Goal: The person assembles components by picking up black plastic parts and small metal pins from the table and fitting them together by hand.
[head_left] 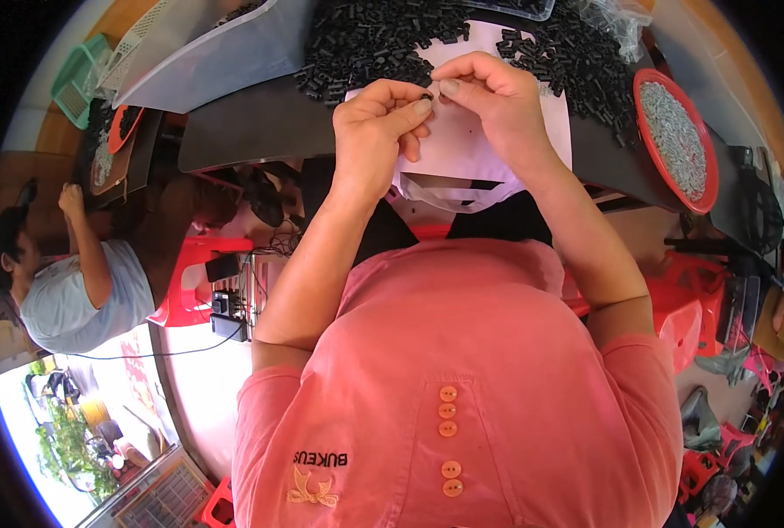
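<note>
Pink shirt [489,370] is filling the bottom centre of the frame, bare forearms reaching to the top centre. Left hand [379,123], top centre, is pinching a short black piece [426,96] between thumb and forefinger; grip is closing right down on it, piece mostly hidden. Right hand [495,97], just right of it, is bringing thumb and forefinger nearly together; cannot tell if that grip is holding anything, too small. Both hands are hovering over a white sheet [498,163].

Handling, judging by looks: black piece is probably weighing next to nothing, stiff, plastic-like, a bit slippery, not very fragile; easier to drop than break. Best hold: fingertips on its sides, ends staying free, light pinch.

Further up, loose black pieces [366,44] are heaping on the dark worktop [242,132]. Red basin [711,180], upper right, is holding silvery-grey small parts [674,141]. Translucent bin [207,70] is standing upper left; a co-worker [93,290] is sitting at the left edge.
</note>
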Available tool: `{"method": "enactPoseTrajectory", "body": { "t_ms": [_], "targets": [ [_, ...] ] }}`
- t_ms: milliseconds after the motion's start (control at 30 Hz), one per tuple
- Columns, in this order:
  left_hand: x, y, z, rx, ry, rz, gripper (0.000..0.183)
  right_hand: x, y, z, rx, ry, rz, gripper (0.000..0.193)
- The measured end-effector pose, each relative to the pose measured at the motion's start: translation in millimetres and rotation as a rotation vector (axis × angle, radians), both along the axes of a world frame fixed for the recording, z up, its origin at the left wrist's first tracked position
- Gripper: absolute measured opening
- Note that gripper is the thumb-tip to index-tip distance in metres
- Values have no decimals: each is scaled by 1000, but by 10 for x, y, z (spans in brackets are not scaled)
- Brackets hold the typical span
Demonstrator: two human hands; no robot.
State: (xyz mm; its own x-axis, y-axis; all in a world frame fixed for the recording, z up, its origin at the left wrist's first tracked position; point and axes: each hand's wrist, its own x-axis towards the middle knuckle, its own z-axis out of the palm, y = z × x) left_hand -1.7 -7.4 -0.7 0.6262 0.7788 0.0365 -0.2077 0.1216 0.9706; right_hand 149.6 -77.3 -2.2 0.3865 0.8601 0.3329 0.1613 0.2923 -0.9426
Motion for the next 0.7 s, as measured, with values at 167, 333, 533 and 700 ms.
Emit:
{"method": "enactPoseTrajectory", "body": {
  "t_ms": [167, 333, 533, 700],
  "targets": [
    [8, -6, 14, -8, 5, -1, 12, -107, 48, 18, 68, 51, -20, 13],
    [19, -19, 19, -23, -26, 27, 8, -105, 41, -10, 50, -116, -46, 14],
    [29, -15, 2, -6, -13, 12, 7, -40, 43, 16, 17, -132, -13, 13],
    [12, -10, -25, -8, -35, 10, 6, 30, 57, 44, -100, -194, 88, 13]
  ]
}}
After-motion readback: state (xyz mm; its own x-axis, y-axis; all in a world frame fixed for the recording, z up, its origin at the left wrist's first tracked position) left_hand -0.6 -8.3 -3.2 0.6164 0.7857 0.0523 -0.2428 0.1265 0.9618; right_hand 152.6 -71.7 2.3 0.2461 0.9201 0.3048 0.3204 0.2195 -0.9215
